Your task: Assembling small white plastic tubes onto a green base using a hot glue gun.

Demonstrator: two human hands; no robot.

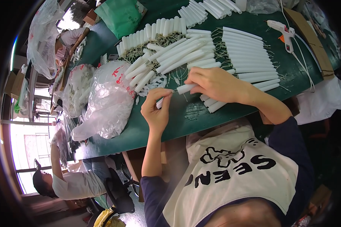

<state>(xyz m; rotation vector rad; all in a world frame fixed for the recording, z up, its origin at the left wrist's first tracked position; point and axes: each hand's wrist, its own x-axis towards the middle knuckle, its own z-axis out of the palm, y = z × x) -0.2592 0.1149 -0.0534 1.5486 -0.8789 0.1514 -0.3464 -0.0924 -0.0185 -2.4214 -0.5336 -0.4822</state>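
Note:
My right hand (212,84) is closed round a short white tube (185,89), whose end points toward my other hand. Fingers of my left hand (157,108) pinch the thin wire (174,91) at that end. A small white piece (160,103) also shows in the left palm. Just beyond my hands lies a pile of long white tubes (182,55), with thin wires trailing from their ends. Small white pieces (151,84) are heaped beside my left hand. Further right, a row of white tubes (248,49) lies side by side with wires at both ends.
Clear plastic bags (110,102) bulge on the green table (159,132) at left. A green bag (119,17) stands at the back. A white glue gun (284,34) with its cord lies at far right, near a cardboard edge (310,41). Another person (79,183) sits at lower left.

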